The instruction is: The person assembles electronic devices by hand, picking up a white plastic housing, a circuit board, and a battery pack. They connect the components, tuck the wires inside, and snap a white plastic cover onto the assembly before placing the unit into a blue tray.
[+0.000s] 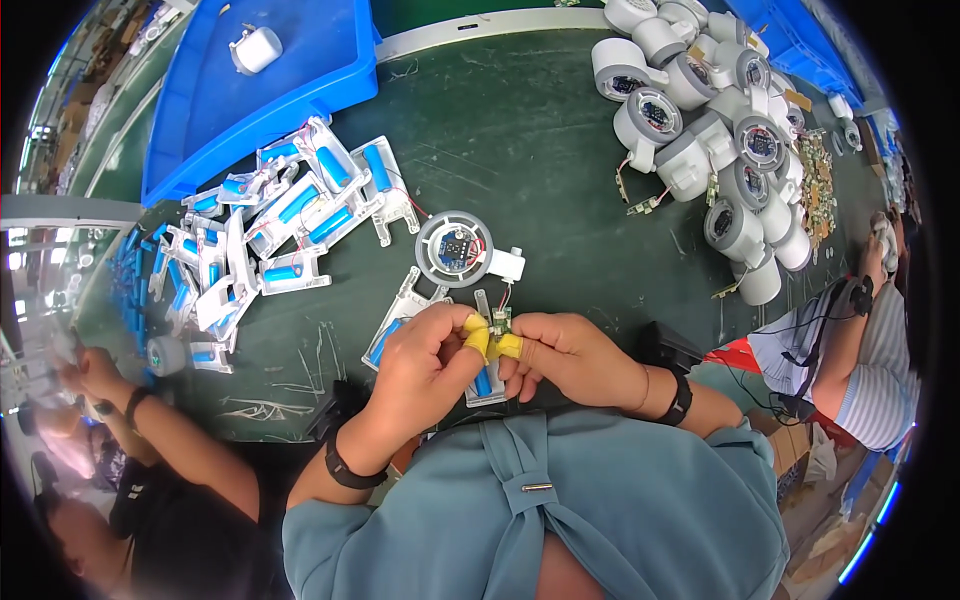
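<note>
In front of me, my left hand and my right hand come together with closed fingers, yellow covers on several fingertips. Between them they pinch a small green circuit board. Thin wires run up from it to the side arm of a round white unit, whose dark inner board faces up. Under my fingers lies a white plastic holder with a blue cylindrical battery, partly hidden. Another white holder with a blue battery lies beside my left hand, partly covered by it.
White holders with blue batteries are heaped at left, below a blue bin containing one white unit. Many round white units are piled at right, beside small circuit boards. Co-workers' arms show on both sides.
</note>
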